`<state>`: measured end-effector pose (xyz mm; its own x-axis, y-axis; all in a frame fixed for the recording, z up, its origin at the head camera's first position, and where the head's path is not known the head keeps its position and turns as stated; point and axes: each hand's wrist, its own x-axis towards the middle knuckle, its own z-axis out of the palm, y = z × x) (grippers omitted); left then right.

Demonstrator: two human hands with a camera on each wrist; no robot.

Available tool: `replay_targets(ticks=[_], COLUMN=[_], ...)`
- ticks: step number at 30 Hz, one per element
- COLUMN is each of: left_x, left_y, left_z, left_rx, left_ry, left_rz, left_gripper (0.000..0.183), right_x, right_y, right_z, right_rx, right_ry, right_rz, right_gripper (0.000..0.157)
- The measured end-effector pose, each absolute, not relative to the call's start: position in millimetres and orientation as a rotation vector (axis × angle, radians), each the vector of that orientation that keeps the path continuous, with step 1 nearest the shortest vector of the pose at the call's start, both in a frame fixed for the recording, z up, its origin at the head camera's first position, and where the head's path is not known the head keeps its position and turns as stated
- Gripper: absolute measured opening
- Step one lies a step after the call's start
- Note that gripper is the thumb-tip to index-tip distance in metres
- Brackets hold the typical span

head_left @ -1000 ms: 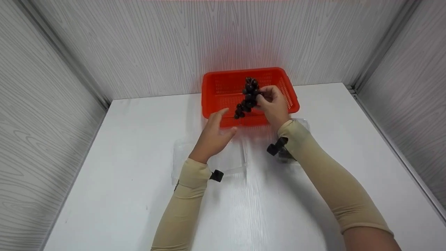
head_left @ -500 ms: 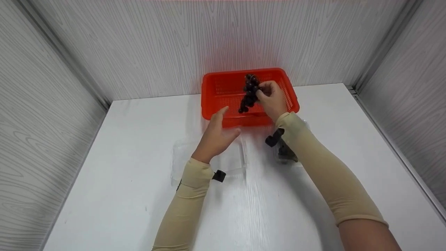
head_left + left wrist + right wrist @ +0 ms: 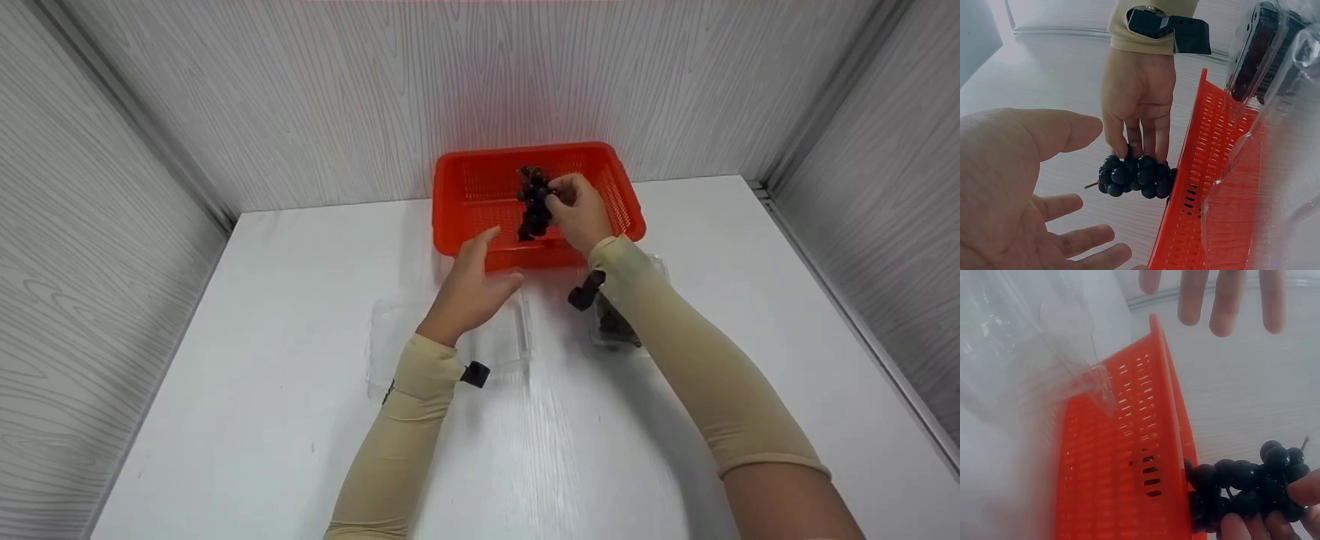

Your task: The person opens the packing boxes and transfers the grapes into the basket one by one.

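Observation:
A bunch of dark grapes [image 3: 534, 202] hangs over the red basket [image 3: 495, 260], its lower end close to the near rim. My right hand [image 3: 583, 216] pinches it from the right side between thumb and fingers; the right wrist view shows the round grapes [image 3: 1247, 486] against those fingertips. To the left, my left hand [image 3: 471, 292] is held in the air near the basket's front, thumb and fingers spread apart with nothing between them. In the left wrist view, the grapes [image 3: 1137, 175] are beside the basket wall [image 3: 1185, 191], apart from the left fingers.
A clear plastic tray [image 3: 390, 337] lies on the white table under my left hand. Another clear container [image 3: 616, 330] with dark contents sits right of it, partly hidden by my right forearm. A wood-grain wall [image 3: 337, 97] rises behind the basket.
My right hand has shifted slightly up and left with the grapes, which now hang more upright over the basket. The left hand has edged slightly right, still spread.

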<state>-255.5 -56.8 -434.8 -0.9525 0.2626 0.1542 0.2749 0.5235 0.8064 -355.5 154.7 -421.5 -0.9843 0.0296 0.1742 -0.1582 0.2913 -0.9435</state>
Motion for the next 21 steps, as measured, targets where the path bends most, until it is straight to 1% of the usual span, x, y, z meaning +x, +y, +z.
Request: replay_targets(ticks=[6,16,21], left_x=[-256,-252,-249], left_y=[-55,-54,-57], left_z=[-435,-432,-430], left_rx=[-0.453,-0.468,-0.514], left_ry=[-2.759,-2.781,-2.761], left_rz=[-1.465,-1.425,-1.385], left_gripper=[0.080,0.078,0.077], right_x=[-359,-356,-346], right_y=[156,154,154], right_z=[-423,-421,-415], right_rx=[0.097,0.163,0.209], right_ry=[-2.430,-2.415,-2.319], right_rz=[1.763,1.757,1.816], right_gripper=[0.019,0.023,0.020])
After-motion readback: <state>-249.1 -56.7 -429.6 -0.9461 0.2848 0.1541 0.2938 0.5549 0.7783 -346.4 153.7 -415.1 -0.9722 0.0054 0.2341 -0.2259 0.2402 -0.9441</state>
